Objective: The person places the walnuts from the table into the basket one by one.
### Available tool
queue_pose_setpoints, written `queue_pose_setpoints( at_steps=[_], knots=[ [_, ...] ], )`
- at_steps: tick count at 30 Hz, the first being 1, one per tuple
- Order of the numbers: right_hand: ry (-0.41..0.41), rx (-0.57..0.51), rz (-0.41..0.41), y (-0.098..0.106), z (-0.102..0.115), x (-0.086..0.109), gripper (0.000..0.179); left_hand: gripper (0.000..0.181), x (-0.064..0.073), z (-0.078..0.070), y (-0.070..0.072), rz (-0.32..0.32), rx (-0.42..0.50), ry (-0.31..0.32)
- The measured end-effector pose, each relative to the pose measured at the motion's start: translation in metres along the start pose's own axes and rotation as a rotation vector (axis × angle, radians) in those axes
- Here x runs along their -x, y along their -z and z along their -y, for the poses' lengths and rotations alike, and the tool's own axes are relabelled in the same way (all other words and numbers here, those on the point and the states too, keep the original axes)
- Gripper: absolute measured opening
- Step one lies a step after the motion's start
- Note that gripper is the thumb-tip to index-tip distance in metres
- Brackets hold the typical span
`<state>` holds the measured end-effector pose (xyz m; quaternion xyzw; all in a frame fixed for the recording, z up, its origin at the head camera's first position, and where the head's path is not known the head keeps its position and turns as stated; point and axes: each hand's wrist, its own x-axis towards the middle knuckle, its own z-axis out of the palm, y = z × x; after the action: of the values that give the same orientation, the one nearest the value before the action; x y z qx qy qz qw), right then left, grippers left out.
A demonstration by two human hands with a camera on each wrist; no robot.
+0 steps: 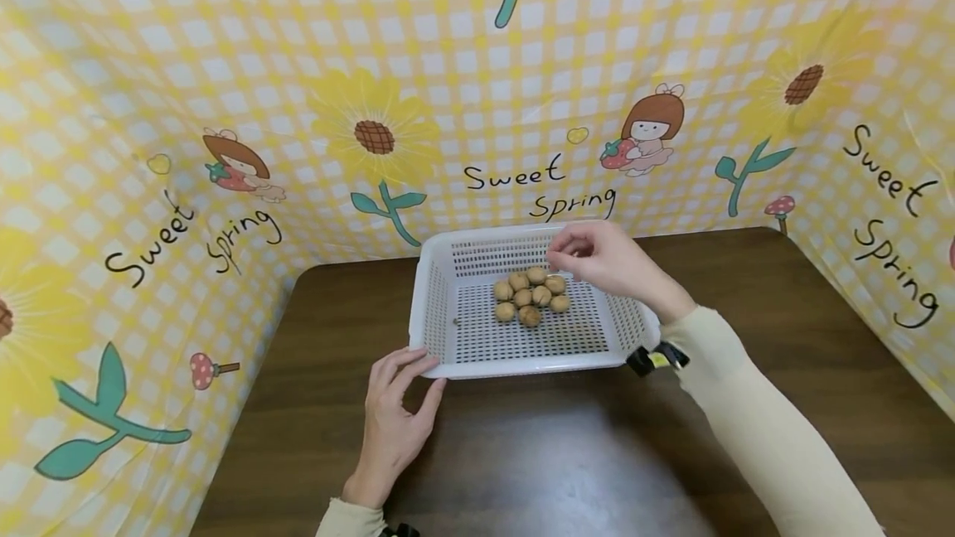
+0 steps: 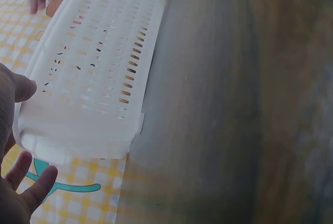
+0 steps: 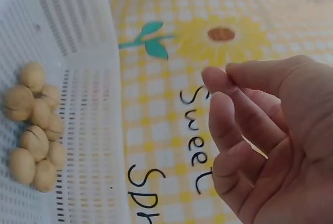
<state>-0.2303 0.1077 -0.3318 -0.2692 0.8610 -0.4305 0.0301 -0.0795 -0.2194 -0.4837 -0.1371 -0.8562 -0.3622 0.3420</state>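
A white plastic basket (image 1: 515,369) with slotted walls holds several walnuts (image 1: 530,316) clustered near its middle. My left hand (image 1: 394,413) touches the near-left corner of the basket, thumb by the front rim and the other fingers spread along the left side. Over the basket's far-right part hovers my right hand (image 1: 608,255), above and beside the walnuts. Its thumb and index fingertips (image 3: 217,78) meet, the other fingers are curled, and nothing shows between them. In the right wrist view the walnuts (image 3: 35,140) lie to the left, apart from that hand.
The basket stands on a dark brown wooden table (image 1: 522,454), near its back edge. A yellow checked cloth (image 1: 477,89) printed with flowers and "Sweet Spring" hangs behind and at both sides. A black strap (image 1: 658,357) on the right wrist overlaps the basket's near-right corner.
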Motion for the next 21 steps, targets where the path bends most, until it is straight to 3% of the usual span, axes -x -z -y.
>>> queue_pose_setpoints(
  at_steps=[7,11,16,21],
  knots=[
    [0.093,0.091,-0.156,-0.031,-0.010,0.061,0.010,0.032,0.000,-0.002,0.001,-0.004,-0.006,0.006],
    [0.121,0.158,-0.278,-0.049,-0.018,0.087,0.011,0.034,-0.001,-0.006,0.002,0.012,-0.022,0.025],
    [0.185,0.277,-0.410,-0.060,-0.029,0.110,0.013,0.047,0.005,-0.017,0.008,0.122,-0.120,0.062],
    [0.206,0.300,-0.419,-0.059,-0.039,0.127,0.017,0.060,0.008,-0.021,0.015,0.216,-0.213,0.035]
  ],
)
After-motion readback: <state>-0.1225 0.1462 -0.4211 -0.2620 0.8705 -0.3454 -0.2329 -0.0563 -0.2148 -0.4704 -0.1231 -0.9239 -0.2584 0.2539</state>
